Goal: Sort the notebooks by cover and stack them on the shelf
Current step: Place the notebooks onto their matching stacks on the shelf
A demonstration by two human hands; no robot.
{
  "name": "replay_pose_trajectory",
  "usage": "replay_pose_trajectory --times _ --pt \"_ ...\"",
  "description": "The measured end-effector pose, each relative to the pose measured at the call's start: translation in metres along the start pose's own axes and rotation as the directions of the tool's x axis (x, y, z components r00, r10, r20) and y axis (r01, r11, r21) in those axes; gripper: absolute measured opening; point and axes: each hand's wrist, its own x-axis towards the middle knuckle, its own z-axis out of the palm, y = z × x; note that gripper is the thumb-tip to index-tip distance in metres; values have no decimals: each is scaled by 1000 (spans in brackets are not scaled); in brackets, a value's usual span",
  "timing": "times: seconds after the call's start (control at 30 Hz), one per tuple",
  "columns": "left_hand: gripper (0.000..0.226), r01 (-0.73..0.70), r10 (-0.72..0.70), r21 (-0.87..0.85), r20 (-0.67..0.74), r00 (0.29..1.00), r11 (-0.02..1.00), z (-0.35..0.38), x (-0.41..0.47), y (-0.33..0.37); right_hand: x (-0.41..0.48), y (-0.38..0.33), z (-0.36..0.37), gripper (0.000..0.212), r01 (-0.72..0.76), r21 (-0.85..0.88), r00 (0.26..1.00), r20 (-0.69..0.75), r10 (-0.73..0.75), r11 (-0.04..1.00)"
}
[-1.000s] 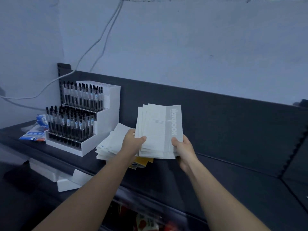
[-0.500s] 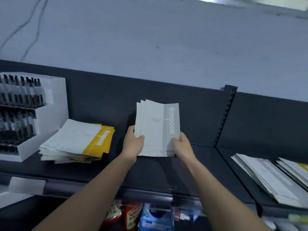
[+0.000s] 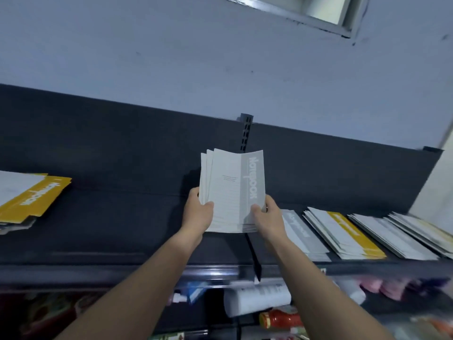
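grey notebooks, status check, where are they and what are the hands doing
Left hand and right hand both gripping the stack of grey-spined notebooks, held above the dark shelf. Grey-spined pile lies just right. Nothing in the way.

Both forearms are bare to the frame edge, with no sleeves showing above left hand (image 3: pixel 197 213) and right hand (image 3: pixel 268 220).

"Notebook" runs in white along the grey band of the held grey notebook (image 3: pixel 232 190). Well left of it, the yellow notebook (image 3: pixel 34 200) bears the same word.
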Motion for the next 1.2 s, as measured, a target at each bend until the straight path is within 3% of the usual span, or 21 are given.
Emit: replay_pose_trajectory --times 0.13,0.2,0.33,0.4,0.7,0.9,1.2 --pt "38 -8 7 10 48 999 1000 59 -19 4 -1 14 -61 36 -42 30 998 -51 43 999" --pt "37 -17 13 20 197 980 1000 154 -33 11 10 40 -142 37 -44 61 979 -196 55 997" --pt "38 -19 10 42 201 980 999 166 -37 8 9 52 -158 37 -73 25 981 -176 76 997" --pt "38 17 -43 84 311 949 996 256 -54 -6 18 89 -228 41 -143 28 948 -283 144 989" --pt "37 -31 3 82 320 947 996 268 -54 12 32 92 -245 30 -105 -22 937 -336 92 994" --pt "38 -60 16 130 314 949 990 271 -54 8 31 98 -246 37 -89 22 938 -334 91 996" --pt "37 -58 10 145 311 950 988 393 -85 6 69 146 -361 39 -120 -28 948 -299 106 992"
